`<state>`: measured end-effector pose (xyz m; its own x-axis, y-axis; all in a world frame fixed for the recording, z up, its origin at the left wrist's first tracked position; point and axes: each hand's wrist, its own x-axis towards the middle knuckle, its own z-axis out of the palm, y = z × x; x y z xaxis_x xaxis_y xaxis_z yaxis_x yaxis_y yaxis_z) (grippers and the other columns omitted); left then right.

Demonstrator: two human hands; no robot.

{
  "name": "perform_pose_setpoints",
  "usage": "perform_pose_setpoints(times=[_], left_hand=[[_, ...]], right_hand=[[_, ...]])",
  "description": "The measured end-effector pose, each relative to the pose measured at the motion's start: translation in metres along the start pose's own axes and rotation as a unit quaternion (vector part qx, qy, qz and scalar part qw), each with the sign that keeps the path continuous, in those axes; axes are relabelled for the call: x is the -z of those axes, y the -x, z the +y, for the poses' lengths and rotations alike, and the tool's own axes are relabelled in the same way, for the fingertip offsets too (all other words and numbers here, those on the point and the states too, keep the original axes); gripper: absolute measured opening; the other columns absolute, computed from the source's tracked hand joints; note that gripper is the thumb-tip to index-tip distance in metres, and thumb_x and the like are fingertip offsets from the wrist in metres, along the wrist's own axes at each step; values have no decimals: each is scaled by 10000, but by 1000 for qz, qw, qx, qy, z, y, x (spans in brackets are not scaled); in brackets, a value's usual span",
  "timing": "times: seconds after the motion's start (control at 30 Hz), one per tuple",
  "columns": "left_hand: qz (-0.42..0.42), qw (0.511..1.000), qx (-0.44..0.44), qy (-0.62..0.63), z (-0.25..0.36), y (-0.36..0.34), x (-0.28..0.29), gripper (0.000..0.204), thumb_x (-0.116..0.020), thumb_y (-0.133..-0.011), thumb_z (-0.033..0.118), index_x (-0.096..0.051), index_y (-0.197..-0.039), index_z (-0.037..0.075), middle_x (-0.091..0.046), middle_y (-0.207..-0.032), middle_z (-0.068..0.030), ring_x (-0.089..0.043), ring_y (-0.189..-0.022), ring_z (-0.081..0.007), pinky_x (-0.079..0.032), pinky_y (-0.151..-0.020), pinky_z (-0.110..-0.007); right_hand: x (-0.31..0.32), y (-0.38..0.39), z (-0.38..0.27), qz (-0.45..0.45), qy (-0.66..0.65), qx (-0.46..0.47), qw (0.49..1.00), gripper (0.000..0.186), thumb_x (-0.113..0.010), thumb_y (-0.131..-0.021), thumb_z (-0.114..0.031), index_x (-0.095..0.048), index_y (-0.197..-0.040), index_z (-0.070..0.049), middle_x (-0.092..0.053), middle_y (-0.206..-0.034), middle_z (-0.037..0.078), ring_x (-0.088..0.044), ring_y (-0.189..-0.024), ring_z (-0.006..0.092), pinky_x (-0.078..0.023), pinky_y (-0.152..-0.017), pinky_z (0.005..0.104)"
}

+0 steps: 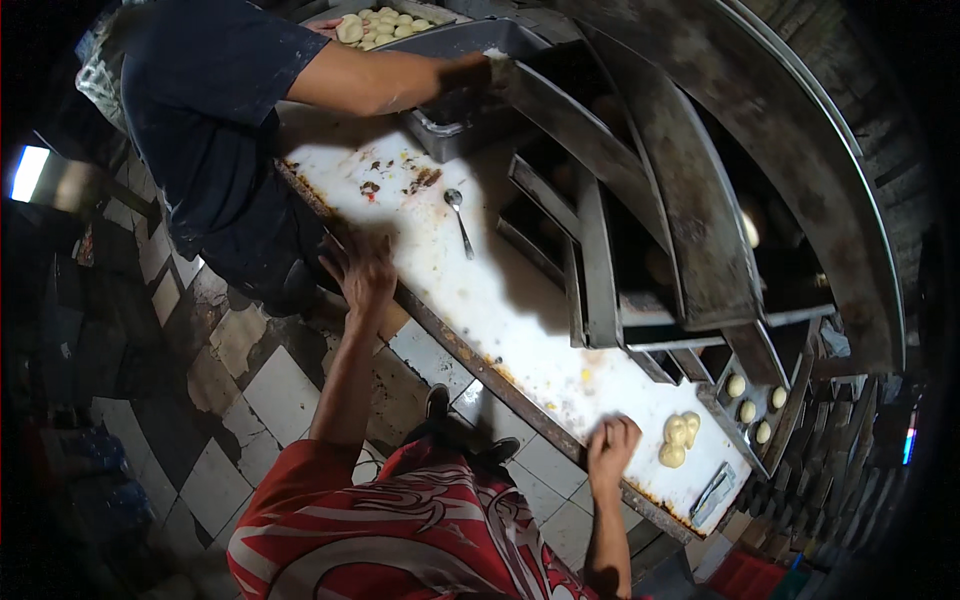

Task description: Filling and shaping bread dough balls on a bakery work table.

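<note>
My left hand (364,272) is open, its fingers spread over the near edge of the white worktable (420,250), close to another person's dark trousers. It holds nothing. Farther right, my right hand (612,450) rests on the same edge with fingers loosely bent and slightly apart. I see nothing in it. Just to its right lies a cluster of pale dough balls (678,440), touching each other. A metal spoon (459,222) lies on the table beyond my left hand. At the table's right end is a flat metal tool (713,491).
Stacked metal trays (690,220) crowd the table's far side. One tray (728,425) holds several dough balls. At far left a person in a dark shirt (205,90) reaches toward a grey tub (437,138), before a tray of dough balls (385,27). Tiled floor (285,395) lies below.
</note>
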<state>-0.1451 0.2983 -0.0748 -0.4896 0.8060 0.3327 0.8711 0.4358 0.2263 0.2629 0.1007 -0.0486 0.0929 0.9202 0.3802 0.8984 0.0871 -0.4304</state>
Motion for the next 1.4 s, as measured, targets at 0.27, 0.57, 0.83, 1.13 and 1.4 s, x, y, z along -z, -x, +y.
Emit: perform_pose_setpoints(times=[0.27, 0.57, 0.83, 1.13, 1.4], left_hand=[[138, 955, -239, 107, 33, -47, -34, 306, -488, -898, 259, -552, -1055, 5, -531, -1136, -196, -456, -1123, -365, -339, -989, -455], [13, 948, -231, 220, 50, -19, 0, 245, -508, -870, 118, -568, -1001, -80, -558, -1048, -257, -523, -963, -412, -410, -863, -455], [120, 956, -123, 238, 71, 104, 44, 288, -498, -907, 114, -543, -1098, -96, -549, -1112, -259, -523, -1042, -377, -390, -921, -420], [96, 980, 41, 172, 90, 242, 106, 255, -472, -913, 108, -534, -1087, -69, -545, -1072, -216, -535, -963, -341, -425, -863, -397], [-253, 773, -406, 416, 360, 304, 137, 398, -487, -837, -17, -454, -1231, -62, -547, -1175, -217, -516, -1120, -355, -416, -943, -393]], right_hand=[[0, -5, -14, -41, 112, -78, 990, 164, -560, -753, -116, -571, -886, -20, -538, -913, 196, -471, -886, 396, -390, -786, 481], [95, -12, 5, -383, -124, -183, 897, 262, -603, -793, -217, -605, -978, -30, -601, -1017, 140, -539, -1008, 282, -418, -919, 391], [267, -117, 258, -112, -139, -192, 965, 180, -610, -792, -152, -612, -924, -29, -634, -808, 63, -604, -697, 118, -489, -634, 267], [221, -236, 521, 133, 153, -245, 948, 291, -635, -786, -296, -661, -873, -19, -624, -849, 225, -600, -832, 380, -472, -762, 432], [281, -156, 492, 281, 98, -157, 942, 347, -588, -858, -243, -618, -1008, 68, -631, -988, 235, -605, -921, 386, -467, -806, 382]])
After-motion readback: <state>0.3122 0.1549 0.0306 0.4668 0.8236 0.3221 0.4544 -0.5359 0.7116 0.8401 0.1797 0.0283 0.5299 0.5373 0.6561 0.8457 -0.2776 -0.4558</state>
